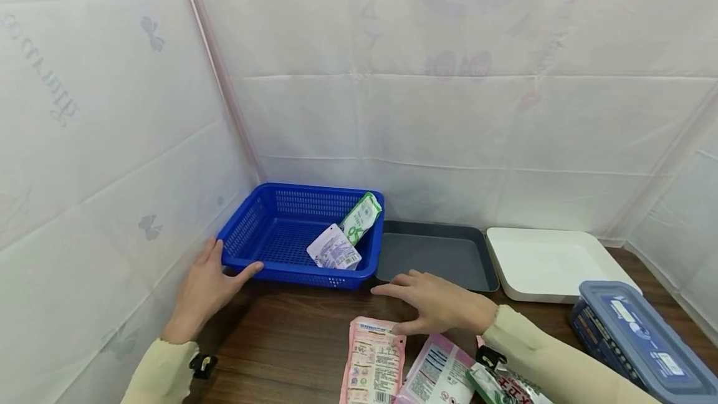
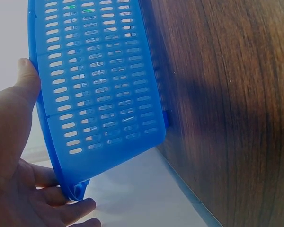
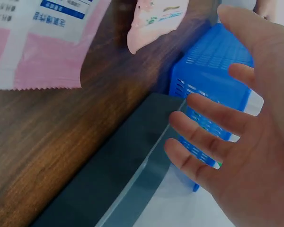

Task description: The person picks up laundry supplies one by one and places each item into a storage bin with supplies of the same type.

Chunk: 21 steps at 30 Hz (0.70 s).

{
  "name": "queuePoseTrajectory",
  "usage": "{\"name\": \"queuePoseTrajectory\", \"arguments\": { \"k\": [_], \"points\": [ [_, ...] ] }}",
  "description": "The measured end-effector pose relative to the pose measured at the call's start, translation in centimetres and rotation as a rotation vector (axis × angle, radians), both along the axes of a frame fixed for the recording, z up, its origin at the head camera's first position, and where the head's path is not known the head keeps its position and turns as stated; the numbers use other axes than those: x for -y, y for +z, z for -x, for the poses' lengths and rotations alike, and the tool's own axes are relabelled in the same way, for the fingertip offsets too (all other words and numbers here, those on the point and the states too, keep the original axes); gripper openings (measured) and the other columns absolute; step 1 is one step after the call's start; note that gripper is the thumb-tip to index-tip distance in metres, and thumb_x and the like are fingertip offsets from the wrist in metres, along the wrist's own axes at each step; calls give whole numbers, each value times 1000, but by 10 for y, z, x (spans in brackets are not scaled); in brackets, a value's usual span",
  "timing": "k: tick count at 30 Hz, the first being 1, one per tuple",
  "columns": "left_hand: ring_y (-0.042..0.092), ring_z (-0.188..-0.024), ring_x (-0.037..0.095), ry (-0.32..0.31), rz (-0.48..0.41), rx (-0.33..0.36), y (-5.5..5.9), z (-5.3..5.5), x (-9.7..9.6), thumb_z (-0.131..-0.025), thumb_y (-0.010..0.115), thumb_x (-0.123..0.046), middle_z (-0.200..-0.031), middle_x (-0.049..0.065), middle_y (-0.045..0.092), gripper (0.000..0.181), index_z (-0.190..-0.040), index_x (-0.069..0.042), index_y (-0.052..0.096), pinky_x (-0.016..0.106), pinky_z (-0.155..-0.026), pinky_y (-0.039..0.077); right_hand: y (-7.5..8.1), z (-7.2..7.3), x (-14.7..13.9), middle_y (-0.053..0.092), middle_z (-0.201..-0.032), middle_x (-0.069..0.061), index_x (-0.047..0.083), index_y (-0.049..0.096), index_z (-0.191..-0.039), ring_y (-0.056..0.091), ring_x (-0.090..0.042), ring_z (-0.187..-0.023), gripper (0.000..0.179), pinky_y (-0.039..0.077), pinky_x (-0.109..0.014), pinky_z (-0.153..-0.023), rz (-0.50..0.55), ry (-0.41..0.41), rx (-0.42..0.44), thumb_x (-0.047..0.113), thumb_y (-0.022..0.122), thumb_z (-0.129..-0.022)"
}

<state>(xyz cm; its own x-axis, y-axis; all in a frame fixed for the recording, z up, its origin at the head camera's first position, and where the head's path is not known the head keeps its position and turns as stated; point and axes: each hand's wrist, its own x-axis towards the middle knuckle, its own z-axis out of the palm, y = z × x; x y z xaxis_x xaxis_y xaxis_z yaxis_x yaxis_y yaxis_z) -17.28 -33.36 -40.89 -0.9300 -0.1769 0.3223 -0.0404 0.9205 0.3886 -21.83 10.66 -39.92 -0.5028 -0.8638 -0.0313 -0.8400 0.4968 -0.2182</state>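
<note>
White sheet walls (image 1: 449, 111) enclose a brown wood-grain table (image 1: 280, 329), hands well apart.
At left, the left hand (image 1: 204, 287) grips the near-left corner of the blue basket (image 1: 314, 274), which sits upright at the table's back left, long axis running left to right, two packets (image 1: 333, 248) at its right end; the right hand (image 1: 434, 301), fingers spread, holding nothing, hangs near the grey tray (image 1: 432, 254).

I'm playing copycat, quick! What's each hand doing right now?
Left hand: holding the blue plastic basket by a corner.
Right hand: open, holding nothing.
</note>
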Motion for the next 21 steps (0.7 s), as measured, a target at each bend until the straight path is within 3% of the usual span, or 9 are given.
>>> {"name": "queuePoseTrajectory", "arguments": {
  "k": [11,21],
  "points": [
    [34,-137,62,3,1,11,0,1,0,-85,70,-71,-155,43,27,118,-151,19,30,71,-107,33,-6,0,6,59,-137,3,33,41,-158,53,-16,-114,76,49,-45,-97,-40,11,69,58,70,-92],
    [36,-136,63,4,8,-10,1,0,-2,-85,71,-69,-154,43,29,117,-150,19,32,71,-105,35,-12,0,9,60,-133,2,33,42,-157,53,-14,-109,75,51,-41,-92,-50,32,73,57,71,-92]
  ]
}}
